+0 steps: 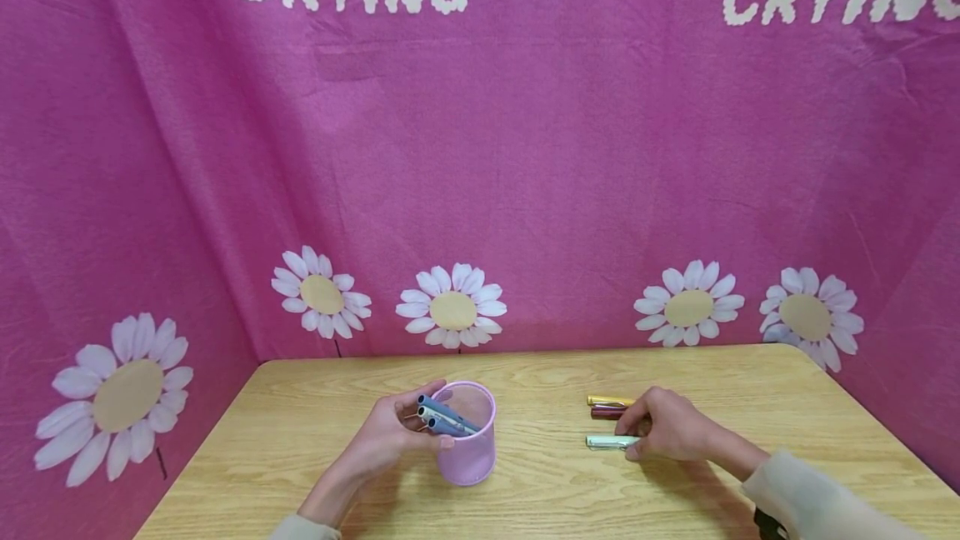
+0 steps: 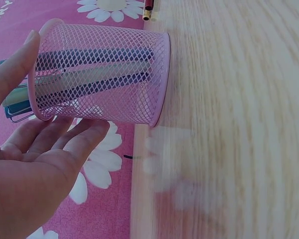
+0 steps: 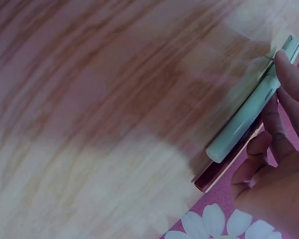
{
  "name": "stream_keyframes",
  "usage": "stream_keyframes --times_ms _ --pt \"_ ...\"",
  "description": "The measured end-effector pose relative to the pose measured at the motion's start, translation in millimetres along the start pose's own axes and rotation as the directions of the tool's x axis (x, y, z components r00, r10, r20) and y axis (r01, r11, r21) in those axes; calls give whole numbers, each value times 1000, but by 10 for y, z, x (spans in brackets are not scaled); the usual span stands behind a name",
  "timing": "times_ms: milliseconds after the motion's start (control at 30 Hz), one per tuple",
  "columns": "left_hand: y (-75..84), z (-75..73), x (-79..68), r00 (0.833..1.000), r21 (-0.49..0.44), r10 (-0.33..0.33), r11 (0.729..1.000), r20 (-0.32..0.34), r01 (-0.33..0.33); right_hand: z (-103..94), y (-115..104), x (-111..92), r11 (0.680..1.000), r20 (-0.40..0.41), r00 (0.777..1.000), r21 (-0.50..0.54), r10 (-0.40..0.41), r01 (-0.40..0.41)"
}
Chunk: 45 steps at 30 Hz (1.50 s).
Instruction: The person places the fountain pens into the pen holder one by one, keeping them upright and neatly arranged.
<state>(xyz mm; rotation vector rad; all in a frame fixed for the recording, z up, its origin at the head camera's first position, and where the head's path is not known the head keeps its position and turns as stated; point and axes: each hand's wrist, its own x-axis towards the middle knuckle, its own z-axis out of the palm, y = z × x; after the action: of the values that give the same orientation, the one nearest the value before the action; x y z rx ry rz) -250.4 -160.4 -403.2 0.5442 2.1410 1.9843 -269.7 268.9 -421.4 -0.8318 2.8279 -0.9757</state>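
A pink mesh pen cup [image 1: 467, 465] stands upright on the table, with several pens [image 1: 448, 415], blue and pale green, leaning in it. My left hand [image 1: 384, 436] holds the cup near its rim, thumb on one side [image 2: 12, 72] and fingers on the other. Farther right, my right hand [image 1: 671, 430] pinches a mint-green pen [image 1: 602, 442] between thumb and fingers; the pen [image 3: 244, 119] lies low by the tabletop, and contact with it is hard to tell. Just beyond are a yellow pen [image 1: 606, 400] and a dark red pen [image 1: 604, 412], partly hidden by the right hand.
The wood-grain table [image 1: 525, 507] ends at a pink cloth [image 1: 555, 190] with daisies and white letters, hanging behind and at both sides. Bare tabletop lies between the cup and the loose pens.
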Motion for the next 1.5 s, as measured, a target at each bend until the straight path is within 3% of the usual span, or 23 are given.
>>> stream_keyframes --times_ms 200,400,700,1000,1500 --pt "6 2 -1 1000 3 2 1000 1 -2 14 4 -29 999 -15 999 26 43 -43" --pt "-8 -1 4 1000 -12 6 1000 5 -6 50 -4 -43 998 -18 999 58 36 -35" --pt "-14 -5 6 1000 -9 3 1000 4 -3 49 -11 -38 998 -29 998 6 61 -61" --pt "-10 0 7 1000 -3 8 1000 4 -8 70 -10 -47 997 -23 997 37 72 -71" --pt "-4 4 5 1000 -9 3 1000 2 -3 90 -37 -22 996 -36 997 -51 70 -72"
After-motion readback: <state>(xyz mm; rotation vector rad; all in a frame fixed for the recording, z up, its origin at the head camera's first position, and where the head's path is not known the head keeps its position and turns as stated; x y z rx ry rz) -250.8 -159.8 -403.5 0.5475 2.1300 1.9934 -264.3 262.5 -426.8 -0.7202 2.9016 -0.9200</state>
